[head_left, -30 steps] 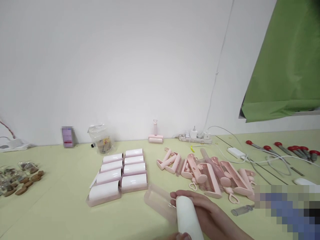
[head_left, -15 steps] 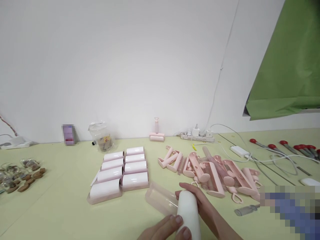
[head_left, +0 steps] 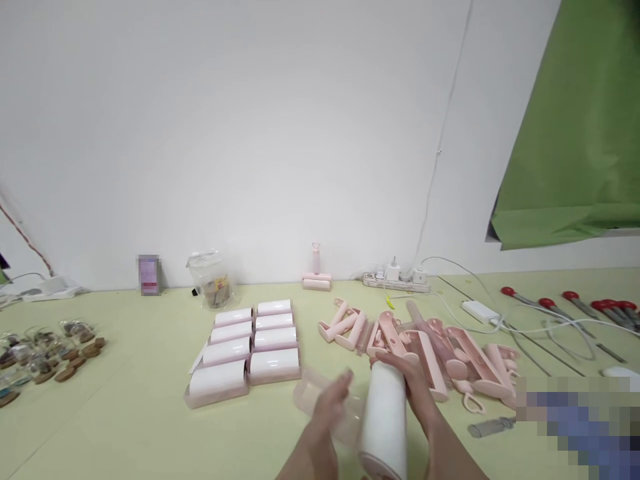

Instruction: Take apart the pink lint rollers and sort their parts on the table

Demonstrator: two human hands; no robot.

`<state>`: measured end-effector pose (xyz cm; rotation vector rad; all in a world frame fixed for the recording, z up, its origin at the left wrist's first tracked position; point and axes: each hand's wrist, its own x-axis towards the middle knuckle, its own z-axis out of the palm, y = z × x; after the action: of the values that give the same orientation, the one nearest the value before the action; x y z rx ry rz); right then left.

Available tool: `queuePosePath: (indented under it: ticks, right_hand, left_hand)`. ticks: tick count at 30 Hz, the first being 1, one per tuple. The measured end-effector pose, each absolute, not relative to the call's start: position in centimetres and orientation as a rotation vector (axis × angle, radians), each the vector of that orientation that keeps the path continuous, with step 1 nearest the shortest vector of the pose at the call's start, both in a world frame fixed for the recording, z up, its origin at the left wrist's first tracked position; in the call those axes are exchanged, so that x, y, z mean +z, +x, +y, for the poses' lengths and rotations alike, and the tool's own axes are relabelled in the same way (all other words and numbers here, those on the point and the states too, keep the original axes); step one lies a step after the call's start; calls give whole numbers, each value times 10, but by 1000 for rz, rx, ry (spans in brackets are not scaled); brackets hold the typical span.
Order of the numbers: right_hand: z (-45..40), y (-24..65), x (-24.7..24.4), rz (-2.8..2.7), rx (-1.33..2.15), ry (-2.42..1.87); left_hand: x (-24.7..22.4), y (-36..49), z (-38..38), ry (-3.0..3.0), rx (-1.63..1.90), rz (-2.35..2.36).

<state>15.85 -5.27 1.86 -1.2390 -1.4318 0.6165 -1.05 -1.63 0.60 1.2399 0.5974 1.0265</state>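
Observation:
A white lint-roller refill [head_left: 384, 417] stands tilted near the front edge, and my right hand [head_left: 407, 380] is wrapped round its far right side. My left hand [head_left: 330, 407] is off the refill, to its left. Its fingers are stretched out but blurred by motion, over a see-through pink cover [head_left: 310, 390] on the table. Whether the hand touches the cover is unclear. Left of there, two columns of white rolls [head_left: 274, 363] sit in pinkish clear covers. Beyond my right hand lies a heap of pink lint-roller frames and handles [head_left: 425, 353].
An assembled pink lint roller [head_left: 317, 277] stands by the wall. A power strip [head_left: 395, 283] with cables lies behind the heap. Red-tipped tools [head_left: 547, 303] are at the right, a plastic bag [head_left: 213, 280] at the back left, and small cork-bottomed jars [head_left: 45, 353] far left.
My left hand has let go of the white refill and moved up and left over the clear cover. The refill has shifted slightly right and up in my right hand.

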Motion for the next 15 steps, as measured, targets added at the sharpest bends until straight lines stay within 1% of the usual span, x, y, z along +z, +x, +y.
queuePosePath:
  ticks: [2,4,7,9,11,15]
  right_hand:
    - [-57,154,31,-1638,406,-1181]
    - [-55,147,42,-1869,267,-1115]
    - [-48,140,58,-2035,345,-1119]
    - [-42,146,68,-2020,412,-1208]
    - [-36,160,75,-1980,352,-1331]
    - [-19,206,70,-2026,-56,-1763]
  left_hand:
    - [14,-1,-3,1208,1038,590]
    - [25,10,3,1109,956,583]
    - [43,16,-1,959,771,544]
    - [51,11,-4,892,762,534]
    - [53,3,-3,778,818,545]
    - [41,-7,9,510,899,533]
